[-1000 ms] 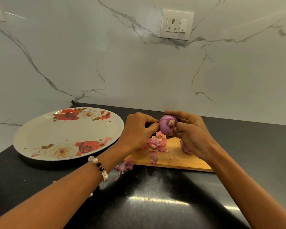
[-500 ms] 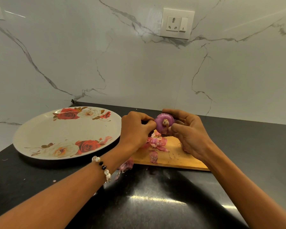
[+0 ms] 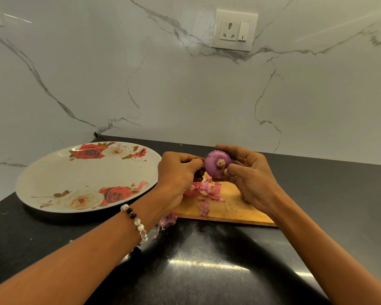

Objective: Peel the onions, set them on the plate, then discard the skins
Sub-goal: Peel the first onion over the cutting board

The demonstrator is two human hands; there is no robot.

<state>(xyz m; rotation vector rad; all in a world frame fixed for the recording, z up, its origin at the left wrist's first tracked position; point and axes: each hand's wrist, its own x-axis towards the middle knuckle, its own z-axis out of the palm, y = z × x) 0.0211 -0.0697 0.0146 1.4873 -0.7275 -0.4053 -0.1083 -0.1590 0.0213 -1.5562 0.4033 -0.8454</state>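
Here, a glossy black table meets a white marble-veined wall with a socket plate; the rose-patterned plate at left holds no onions. A wooden board beside it carries loose pink skins, a few more lying off its near edge on the table. Above the board both hands hold one purple onion between them: left hand, beaded bracelet on its wrist, pinches its left side, right hand curls round it, thumb by the root.
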